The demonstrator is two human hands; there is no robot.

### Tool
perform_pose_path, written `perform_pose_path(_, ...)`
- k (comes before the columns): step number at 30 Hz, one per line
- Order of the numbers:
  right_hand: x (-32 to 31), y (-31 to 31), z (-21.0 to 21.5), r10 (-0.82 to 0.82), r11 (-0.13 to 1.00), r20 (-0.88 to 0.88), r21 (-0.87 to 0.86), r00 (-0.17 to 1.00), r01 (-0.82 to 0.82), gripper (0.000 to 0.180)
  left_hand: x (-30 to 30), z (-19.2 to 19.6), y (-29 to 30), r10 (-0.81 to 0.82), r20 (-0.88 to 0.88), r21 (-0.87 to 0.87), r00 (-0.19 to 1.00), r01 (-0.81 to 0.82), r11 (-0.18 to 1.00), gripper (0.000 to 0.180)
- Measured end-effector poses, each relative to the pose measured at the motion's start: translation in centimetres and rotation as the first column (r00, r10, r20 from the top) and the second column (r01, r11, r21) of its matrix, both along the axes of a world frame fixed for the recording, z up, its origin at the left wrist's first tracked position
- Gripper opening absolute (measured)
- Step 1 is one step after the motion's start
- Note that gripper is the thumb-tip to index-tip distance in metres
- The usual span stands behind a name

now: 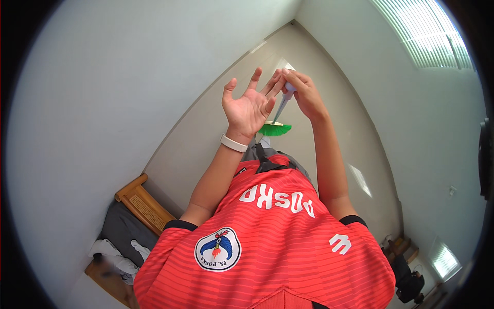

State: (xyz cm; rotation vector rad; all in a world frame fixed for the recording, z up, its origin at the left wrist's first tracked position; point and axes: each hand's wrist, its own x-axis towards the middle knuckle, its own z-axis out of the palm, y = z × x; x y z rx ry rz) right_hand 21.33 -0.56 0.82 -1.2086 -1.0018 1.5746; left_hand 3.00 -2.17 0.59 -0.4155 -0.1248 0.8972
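Note:
A broom stands in front of me, with its pale bluish handle point(281, 109) running down to green bristles point(275, 130) at the floor. My right hand point(307, 97) is closed around the handle's upper end. Beside it my left hand point(248, 107) is open, palm turned up and fingers spread, with a white band point(234, 143) on the wrist. Some left fingertips come close to the right hand's fingers; whether they touch cannot be told. The broom head sits just beyond my feet, which are mostly hidden by my red shirt point(278, 232).
Pale walls point(128, 67) meet at a far corner around the light tiled floor point(216, 118). A wooden bed end with woven panel point(149, 203) stands at lower left, and a person in white point(116, 256) is behind it. Blinds point(424, 31) cover a window at upper right. Dark items point(409, 280) stand at lower right.

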Motion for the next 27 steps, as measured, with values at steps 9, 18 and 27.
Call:
perform_pose_path(9,0.9,2.0,1.1,0.112,0.98,-0.035,-0.159,0.993,-0.116,0.039,0.6,4.0,0.9,0.045,-0.152,-0.055,0.987,-0.054,0.997,0.059)
perform_pose_path(18,0.9,0.7,3.4,0.085,0.98,0.026,-0.181,0.996,-0.079,0.044,1.0,6.4,0.7,0.018,-0.23,-0.088,0.973,-0.039,0.995,0.063)
perform_pose_path(27,0.2,-0.6,5.2,-0.073,0.987,0.11,-0.137,0.991,0.087,0.05,1.0,7.4,0.7,-0.001,-0.22,-0.081,0.975,-0.017,0.997,0.063)
